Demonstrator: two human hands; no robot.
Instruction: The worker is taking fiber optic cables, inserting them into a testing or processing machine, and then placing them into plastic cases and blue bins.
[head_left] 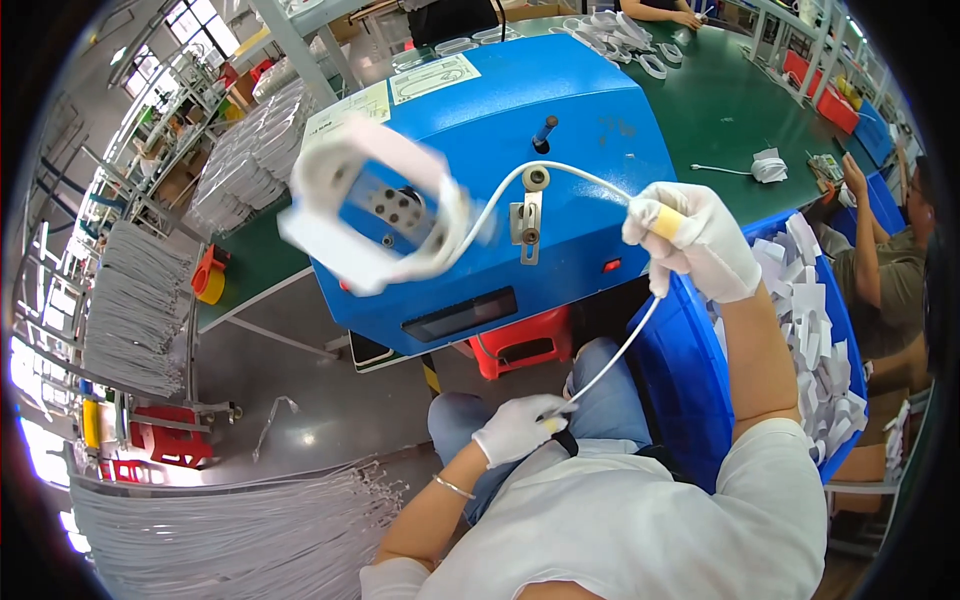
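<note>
My right hand [695, 240], in a white glove with a yellow patch on a finger, is closed around a white cable [625, 348] to the right of a blue machine [585, 130]. From there the cable arches left past a small guide roller [536, 178] to a white winding frame [340, 262], blurred as if turning, on the machine's front. Below my right hand it hangs down to my left hand [522, 430], gloved and low by my lap, its fingers closed on the cable. The cable's tip is hidden or too small to make out.
At my right stands a blue bin [665, 385] full of white pieces. A coiled cable [768, 166] lies on the green table [700, 120]. Bundles of white cables [240, 530] hang at my left. A red stool [525, 340] is under the machine. A co-worker [890, 240] sits at right.
</note>
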